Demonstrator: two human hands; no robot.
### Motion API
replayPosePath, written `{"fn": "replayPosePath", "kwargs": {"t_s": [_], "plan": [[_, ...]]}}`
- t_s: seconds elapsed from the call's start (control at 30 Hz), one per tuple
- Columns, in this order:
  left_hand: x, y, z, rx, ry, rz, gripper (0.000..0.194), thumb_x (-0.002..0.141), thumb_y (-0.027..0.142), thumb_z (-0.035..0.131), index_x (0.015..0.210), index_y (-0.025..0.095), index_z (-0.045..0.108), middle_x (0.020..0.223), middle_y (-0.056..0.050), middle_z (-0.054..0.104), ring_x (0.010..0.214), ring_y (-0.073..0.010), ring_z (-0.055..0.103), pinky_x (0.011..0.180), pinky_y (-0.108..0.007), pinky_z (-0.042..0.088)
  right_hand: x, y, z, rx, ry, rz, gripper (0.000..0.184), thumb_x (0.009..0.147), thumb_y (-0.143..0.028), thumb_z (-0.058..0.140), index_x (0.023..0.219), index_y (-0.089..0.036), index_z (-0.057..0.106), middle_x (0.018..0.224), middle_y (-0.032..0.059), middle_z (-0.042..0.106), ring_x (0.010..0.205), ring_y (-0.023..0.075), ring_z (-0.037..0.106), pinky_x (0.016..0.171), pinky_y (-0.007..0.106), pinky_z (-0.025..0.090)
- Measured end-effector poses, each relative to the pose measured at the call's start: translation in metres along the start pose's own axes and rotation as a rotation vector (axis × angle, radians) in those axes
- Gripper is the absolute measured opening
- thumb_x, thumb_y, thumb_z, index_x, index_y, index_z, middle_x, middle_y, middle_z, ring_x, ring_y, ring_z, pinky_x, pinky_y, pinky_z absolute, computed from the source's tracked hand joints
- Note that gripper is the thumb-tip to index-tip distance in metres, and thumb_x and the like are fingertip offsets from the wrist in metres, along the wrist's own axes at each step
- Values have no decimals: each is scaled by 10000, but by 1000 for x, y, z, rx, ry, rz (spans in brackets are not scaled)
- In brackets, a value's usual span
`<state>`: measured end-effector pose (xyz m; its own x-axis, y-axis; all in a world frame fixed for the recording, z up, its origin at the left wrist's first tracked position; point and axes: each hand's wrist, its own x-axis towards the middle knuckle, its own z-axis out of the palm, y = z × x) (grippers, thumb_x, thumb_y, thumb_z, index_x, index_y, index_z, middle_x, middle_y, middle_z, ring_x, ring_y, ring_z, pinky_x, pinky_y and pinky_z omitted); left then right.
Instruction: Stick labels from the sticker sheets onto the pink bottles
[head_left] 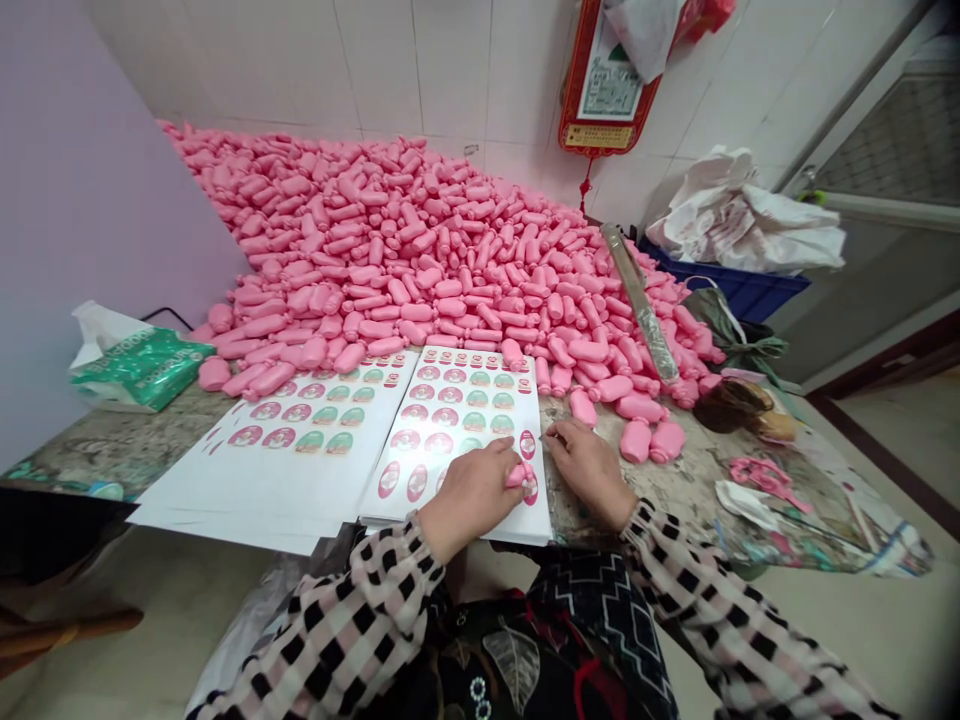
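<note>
"What takes up most of the view?"

"A great heap of pink plastic bottles at twelve o'clock, banked against a tiled wall and spilling onto a stained worktop."

"What's around it?"

"A blue crate under white plastic bags at two o'clock, pink scissors at three, a green packet at ten."

"And closer in?"

"Two stacks of oval sticker sheets lie side by side at twelve, right under the hands."

"The hands?"

"The left hand is closed, fingertips pinching one small pink bottle against the right-hand stack, near its lower right corner. The right hand rests just beside that stack's edge, fingers loose; I can't tell whether it grasps anything."
</note>
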<state>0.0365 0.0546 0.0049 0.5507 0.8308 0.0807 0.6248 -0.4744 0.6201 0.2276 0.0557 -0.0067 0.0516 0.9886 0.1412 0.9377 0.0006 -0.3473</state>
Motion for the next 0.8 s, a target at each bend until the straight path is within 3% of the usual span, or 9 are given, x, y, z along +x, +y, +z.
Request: {"fn": "replayPosePath", "kwargs": {"t_s": [0.2, 0.37, 0.5, 0.67, 0.8], "plan": [[10, -5, 3, 101, -116, 38, 440, 722, 480, 607, 1125, 304, 626, 1357, -98, 462, 897, -312, 627, 761, -391, 451, 6, 1, -3, -94, -69, -53, 214, 886, -314, 428, 887, -240, 629, 921, 21, 629, 805, 159, 568, 605, 262, 323], [18, -1, -5, 250, -319, 13, 535, 715, 554, 570, 1213, 359, 546, 1466, -77, 303, 959, -329, 615, 779, -427, 462, 12, 6, -7, -58, -123, -109, 195, 871, -314, 462, 890, -235, 640, 942, 20, 632, 840, 155, 571, 659, 253, 346], [23, 3, -12, 273, -377, -4, 575, 708, 583, 554, 1247, 384, 511, 1492, -72, 249, 998, -340, 602, 797, -430, 462, 13, 13, -1, 52, -144, -131, 173, 852, -311, 488, 861, -234, 643, 909, 11, 638, 828, 150, 570, 696, 253, 360], [29, 6, -18, 228, -444, -48, 608, 671, 582, 585, 1249, 410, 507, 1514, -41, 194, 1073, -346, 562, 858, -430, 433, 7, 13, 13, 248, -98, 33, 173, 831, -326, 498, 814, -212, 627, 830, 6, 647, 752, 148, 563, 653, 250, 359], [34, 4, -21, 193, -469, -29, 635, 632, 584, 614, 1236, 409, 524, 1520, -48, 170, 1075, -359, 552, 848, -437, 431, 5, 3, 11, 188, -53, 64, 179, 826, -340, 503, 773, -205, 608, 788, 11, 637, 717, 146, 545, 615, 250, 324]]}}
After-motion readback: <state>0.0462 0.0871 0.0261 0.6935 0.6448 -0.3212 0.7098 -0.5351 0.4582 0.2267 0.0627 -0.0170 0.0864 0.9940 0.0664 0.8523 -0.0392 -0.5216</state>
